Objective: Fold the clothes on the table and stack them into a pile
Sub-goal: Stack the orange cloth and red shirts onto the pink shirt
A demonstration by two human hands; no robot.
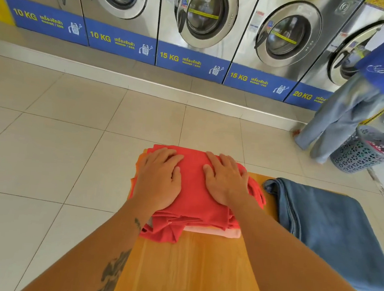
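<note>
While both palms lie flat with fingers spread, left hand (159, 180) and right hand (226, 181) press a folded red garment (192, 193) atop a pile at the wooden table (186, 271) far edge; blue cloth (334, 233) lies beside, washing machines (200, 17) line the tiled floor (43, 140).

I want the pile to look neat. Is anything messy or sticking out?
A little. The folded red garment under both flat hands, left hand and right hand, has a rumpled corner hanging out at the near left of the pile. The blue garment beside it on the table lies spread out, not stacked.
</note>
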